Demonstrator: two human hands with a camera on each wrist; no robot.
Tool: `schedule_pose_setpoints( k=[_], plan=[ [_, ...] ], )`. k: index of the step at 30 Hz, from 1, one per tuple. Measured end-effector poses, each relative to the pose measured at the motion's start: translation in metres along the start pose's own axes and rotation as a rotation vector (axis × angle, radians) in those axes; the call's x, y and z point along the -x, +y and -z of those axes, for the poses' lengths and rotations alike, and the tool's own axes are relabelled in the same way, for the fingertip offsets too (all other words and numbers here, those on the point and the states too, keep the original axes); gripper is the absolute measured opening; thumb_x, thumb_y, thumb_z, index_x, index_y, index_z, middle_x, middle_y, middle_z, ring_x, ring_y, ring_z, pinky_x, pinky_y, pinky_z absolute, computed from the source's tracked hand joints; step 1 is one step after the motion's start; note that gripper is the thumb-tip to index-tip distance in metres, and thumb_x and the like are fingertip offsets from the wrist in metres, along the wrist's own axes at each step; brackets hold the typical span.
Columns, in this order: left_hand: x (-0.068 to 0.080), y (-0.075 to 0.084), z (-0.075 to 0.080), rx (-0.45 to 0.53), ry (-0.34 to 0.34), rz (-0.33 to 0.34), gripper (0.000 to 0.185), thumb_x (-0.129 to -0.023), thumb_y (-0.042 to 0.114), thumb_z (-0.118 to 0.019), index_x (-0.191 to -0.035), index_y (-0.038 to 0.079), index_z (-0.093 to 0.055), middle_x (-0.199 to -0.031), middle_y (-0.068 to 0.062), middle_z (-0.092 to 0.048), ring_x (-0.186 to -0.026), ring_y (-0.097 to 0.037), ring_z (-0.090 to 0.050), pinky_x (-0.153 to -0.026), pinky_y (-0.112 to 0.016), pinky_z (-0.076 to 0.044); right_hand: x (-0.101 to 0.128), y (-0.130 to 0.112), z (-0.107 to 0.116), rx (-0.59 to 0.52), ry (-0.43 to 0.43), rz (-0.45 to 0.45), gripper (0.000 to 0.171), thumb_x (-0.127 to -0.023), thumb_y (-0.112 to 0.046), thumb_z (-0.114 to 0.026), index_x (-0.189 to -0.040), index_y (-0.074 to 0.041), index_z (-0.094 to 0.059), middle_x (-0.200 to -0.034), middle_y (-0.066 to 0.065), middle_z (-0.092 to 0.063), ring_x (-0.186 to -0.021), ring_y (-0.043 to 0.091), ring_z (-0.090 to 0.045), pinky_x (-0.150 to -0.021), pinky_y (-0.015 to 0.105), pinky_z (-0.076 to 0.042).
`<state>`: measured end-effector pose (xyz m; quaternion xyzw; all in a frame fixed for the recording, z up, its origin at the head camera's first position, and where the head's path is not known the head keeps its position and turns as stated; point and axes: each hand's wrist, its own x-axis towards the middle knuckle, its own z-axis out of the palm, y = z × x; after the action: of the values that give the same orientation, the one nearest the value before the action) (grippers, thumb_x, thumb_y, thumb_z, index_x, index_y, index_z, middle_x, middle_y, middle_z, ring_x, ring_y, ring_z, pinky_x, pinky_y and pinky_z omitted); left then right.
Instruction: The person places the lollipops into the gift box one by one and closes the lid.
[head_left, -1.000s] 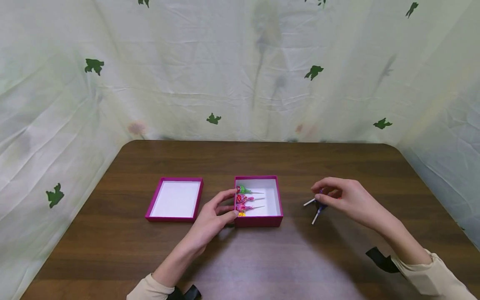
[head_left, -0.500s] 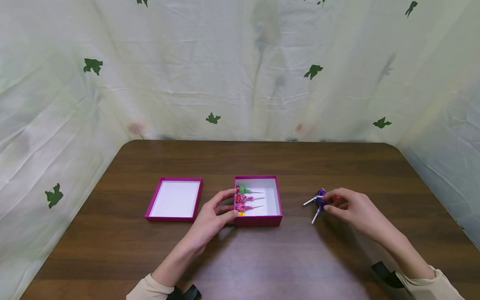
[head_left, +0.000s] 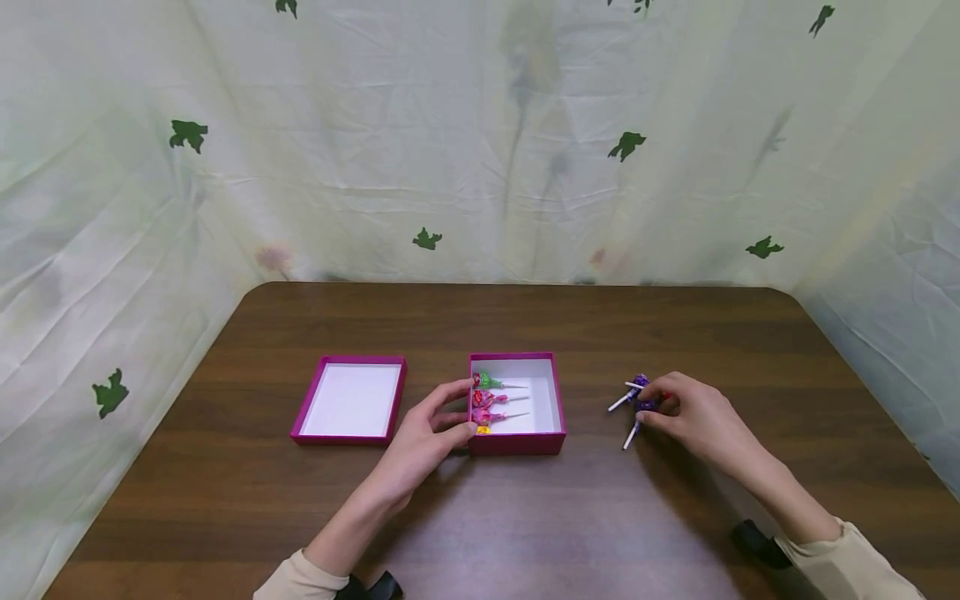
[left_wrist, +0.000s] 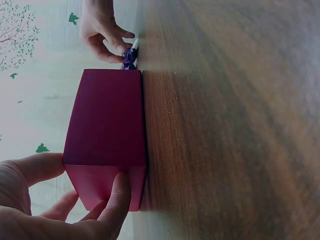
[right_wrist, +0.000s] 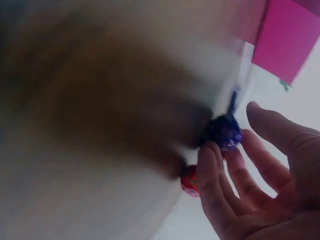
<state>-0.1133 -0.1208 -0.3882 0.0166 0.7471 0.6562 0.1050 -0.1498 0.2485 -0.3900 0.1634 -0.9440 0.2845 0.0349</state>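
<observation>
My left hand [head_left: 417, 442] rests its fingertips and thumb against the left side of an open magenta box [head_left: 517, 445]. Inside lie a green-wrapped lollipop [head_left: 487, 381], two pink-wrapped lollipops, the upper one [head_left: 489, 398] above the lower one [head_left: 487, 414], and a yellow wrapper partly hidden by the near wall. To the right, my right hand [head_left: 693, 417] is at a small group of lollipops on the table. Its index finger touches a purple-wrapped lollipop [right_wrist: 225, 132], while the thumb stands apart from it in the right wrist view. A red-wrapped lollipop [right_wrist: 189, 181] shows behind the fingers.
The box's magenta lid [head_left: 348, 438] lies upturned left of the box, its white inside facing up. All stand on a brown wooden table [head_left: 510, 321]. A pale curtain [head_left: 480, 167] with green leaf shapes hangs behind and at both sides.
My right hand drew back rightward from over the lollipops, then shifted slightly left to the purple one. A white stick in that group changed its angle. The left hand and box have stayed put.
</observation>
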Motion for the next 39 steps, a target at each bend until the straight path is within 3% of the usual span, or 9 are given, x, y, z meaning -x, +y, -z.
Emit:
schedule_pose_setpoints(
  k=[7,16,24,33,39],
  plan=[
    [0.0004,0.0000,0.0003,0.004,-0.002,-0.003,0.053,-0.090,0.006,-0.067,-0.140,0.017,-0.054,-0.142,-0.009,-0.047,-0.118,-0.031,-0.056,-0.088,-0.041,-0.054,-0.0008,0.0006,-0.0021,0.015,-0.011,0.015,0.020,-0.078,-0.014,-0.083,-0.091,-0.017,-0.069,-0.096,-0.004,-0.065,-0.078,0.012,-0.063,-0.065,0.032,-0.048],
    [0.0003,0.0000,0.0009,-0.003,-0.007,0.006,0.054,-0.090,0.008,-0.068,-0.141,0.019,-0.053,-0.143,-0.008,-0.046,-0.119,-0.030,-0.055,-0.088,-0.041,-0.053,-0.0025,0.0041,-0.0003,-0.048,-0.089,-0.009,0.027,-0.079,-0.004,-0.080,-0.103,-0.009,-0.069,-0.090,-0.001,-0.068,-0.080,0.014,-0.064,-0.065,0.028,-0.051],
    [0.0003,0.0003,0.0005,0.003,-0.008,0.002,0.054,-0.090,0.008,-0.068,-0.141,0.018,-0.053,-0.143,-0.008,-0.046,-0.119,-0.031,-0.055,-0.088,-0.041,-0.053,-0.0010,0.0042,0.0034,-0.012,-0.155,-0.035,0.023,-0.082,-0.009,-0.078,-0.103,-0.015,-0.071,-0.086,-0.006,-0.067,-0.076,0.009,-0.062,-0.063,0.030,-0.049],
    [0.0004,0.0004,0.0008,0.002,-0.011,0.003,0.055,-0.090,0.008,-0.068,-0.141,0.018,-0.053,-0.143,-0.008,-0.046,-0.119,-0.031,-0.055,-0.088,-0.041,-0.053,0.0012,0.0014,0.0018,0.024,-0.123,0.042,0.026,-0.082,-0.006,-0.078,-0.104,-0.018,-0.071,-0.085,-0.009,-0.064,-0.073,0.007,-0.059,-0.063,0.030,-0.047],
    [0.0002,0.0002,0.0006,-0.002,-0.008,0.006,0.054,-0.090,0.009,-0.068,-0.141,0.018,-0.053,-0.143,-0.008,-0.046,-0.119,-0.031,-0.055,-0.088,-0.041,-0.053,0.0026,-0.0046,-0.0022,-0.036,-0.094,0.084,0.033,-0.083,-0.003,-0.077,-0.111,-0.018,-0.070,-0.100,-0.007,-0.068,-0.085,0.007,-0.065,-0.074,0.032,-0.054]
  ],
)
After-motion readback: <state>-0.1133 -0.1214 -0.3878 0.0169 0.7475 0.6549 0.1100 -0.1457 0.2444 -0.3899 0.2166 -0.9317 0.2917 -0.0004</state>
